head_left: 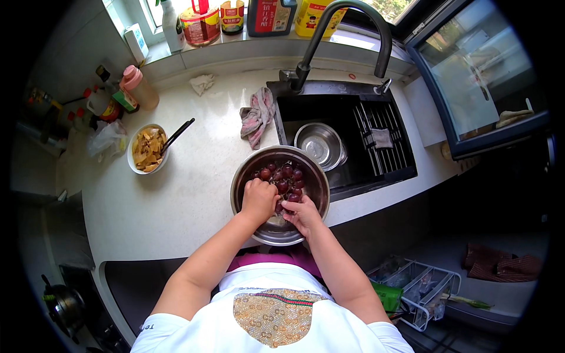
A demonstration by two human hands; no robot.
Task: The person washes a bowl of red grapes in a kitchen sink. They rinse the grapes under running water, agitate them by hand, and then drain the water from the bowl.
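both bare hands are inside the large steel bowl (318,182), close together over a cluster of dark red grapes (288,172). the left hand (259,199) is bent over the left side of the grapes, its fingertips turned in and partly hidden; whether it is clamped on one cannot be told. the right hand (303,215) comes in from the other side, thumb and fingers against the lower grapes, and how firmly they close cannot be told either. the grapes lie mostly in the far half of the bowl, which sits at the front of the pale counter (176,206). just beyond the bowl, to its right, a smaller steel pot (321,141) stands in the dark sink (376,183); farther right of the bowl, a slatted rack (391,159) spans the sink with a pale cloth (382,138) on it. the tall curved faucet (386,50) rises well beyond the bowl. a crumpled pinkish-grey rag (257,116) lies near the bowl, past its far left side. well to the left of the bowl stands a white dish (134,163) of brownish-yellow food (150,147), with dark utensil handles (178,133) jutting over its rim toward the sink.
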